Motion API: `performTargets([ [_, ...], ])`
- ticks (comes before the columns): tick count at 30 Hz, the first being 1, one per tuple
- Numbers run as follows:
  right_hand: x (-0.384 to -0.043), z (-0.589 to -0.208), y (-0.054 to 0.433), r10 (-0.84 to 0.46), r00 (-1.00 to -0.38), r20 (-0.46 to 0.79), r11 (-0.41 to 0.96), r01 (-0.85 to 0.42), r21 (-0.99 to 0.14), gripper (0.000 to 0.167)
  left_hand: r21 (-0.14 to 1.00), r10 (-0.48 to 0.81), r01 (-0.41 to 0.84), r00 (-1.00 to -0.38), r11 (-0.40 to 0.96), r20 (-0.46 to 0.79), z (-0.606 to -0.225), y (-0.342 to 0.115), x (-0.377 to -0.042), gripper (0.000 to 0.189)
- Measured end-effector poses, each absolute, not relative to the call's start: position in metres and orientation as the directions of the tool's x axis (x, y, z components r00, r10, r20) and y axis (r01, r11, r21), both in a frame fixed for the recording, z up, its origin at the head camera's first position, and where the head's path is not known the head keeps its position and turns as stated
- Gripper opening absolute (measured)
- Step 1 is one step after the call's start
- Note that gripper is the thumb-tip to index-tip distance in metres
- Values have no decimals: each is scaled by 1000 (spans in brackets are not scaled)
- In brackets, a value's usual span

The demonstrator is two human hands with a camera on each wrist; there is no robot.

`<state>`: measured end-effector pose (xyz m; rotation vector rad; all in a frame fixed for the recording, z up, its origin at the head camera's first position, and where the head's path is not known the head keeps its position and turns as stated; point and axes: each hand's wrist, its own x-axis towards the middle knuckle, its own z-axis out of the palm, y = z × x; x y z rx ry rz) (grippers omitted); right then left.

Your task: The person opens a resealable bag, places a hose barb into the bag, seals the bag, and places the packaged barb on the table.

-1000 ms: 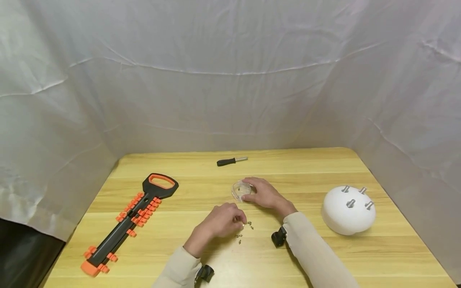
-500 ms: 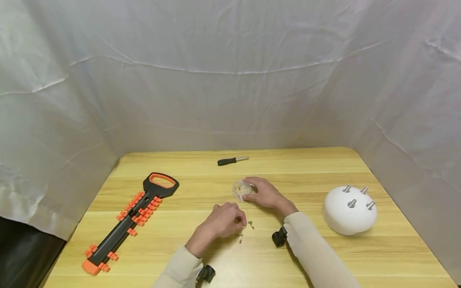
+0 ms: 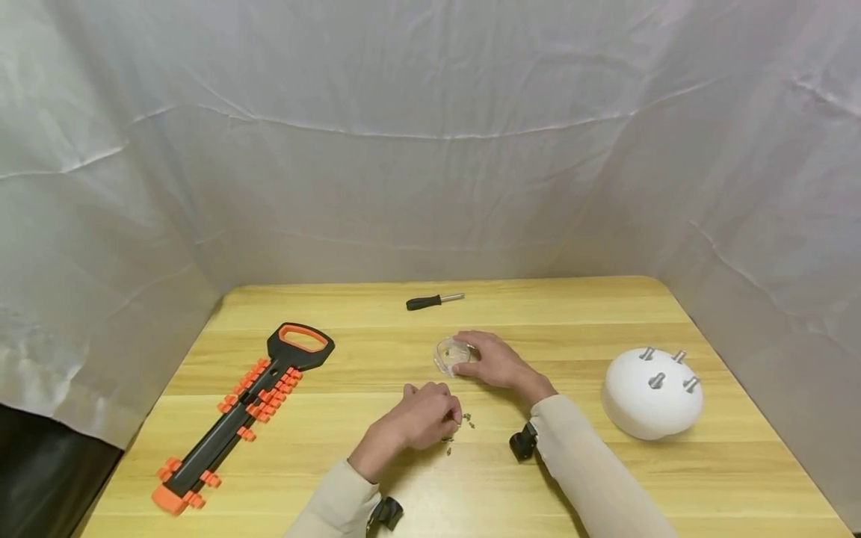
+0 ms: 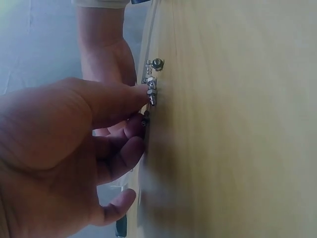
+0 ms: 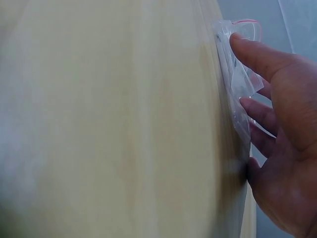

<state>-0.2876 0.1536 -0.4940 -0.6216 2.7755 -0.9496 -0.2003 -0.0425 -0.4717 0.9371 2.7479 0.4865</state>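
Note:
Several small metal bolts with nuts point(image 4: 152, 91) lie on the wooden table point(image 3: 551, 493). My left hand point(image 3: 420, 418) is low over them, fingers curled; its thumb and fingertips are right at a darker small metal part point(image 4: 145, 119), and I cannot tell if they pinch it. Farther back, my right hand point(image 3: 496, 361) holds a clear plastic zip bag point(image 5: 237, 74) between thumb and fingers, the thumb at one edge. The bag lies at the table surface, its mouth spread, with a small metal piece point(image 3: 448, 353) showing inside.
Behind the hands lies a black-handled screwdriver point(image 3: 424, 302). A black rack with orange clips point(image 3: 232, 422) lies at the left. On the right a white rounded block point(image 3: 649, 396) has several metal pegs on top. Grey fabric point(image 3: 430, 187) hangs around the table.
My left hand has shifted very slightly, and its thumb and index finger have closed in toward the bolts. The right hand and the bag have stayed in place.

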Motion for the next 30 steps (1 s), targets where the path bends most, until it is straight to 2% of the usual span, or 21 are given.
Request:
performTargets([
  [9, -287, -494, 155, -412, -911, -29, 718, -304, -626, 66, 447, 567, 505, -823, 739, -8, -474, -46, -206, 15],
  [18, -287, -495, 153, -438, -899, 26, 699, -359, -619, 65, 568, 424, 402, -900, 718, 101, -471, -48, -222, 16],
  [25, -288, -497, 154, -435, -899, 42, 708, -370, -602, 63, 592, 356, 358, -926, 722, 126, -471, -46, -240, 15],
  [30, -287, -496, 153, -429, -903, 32, 709, -359, -607, 64, 566, 335, 347, -933, 747, 131, -469, -42, -255, 13],
])
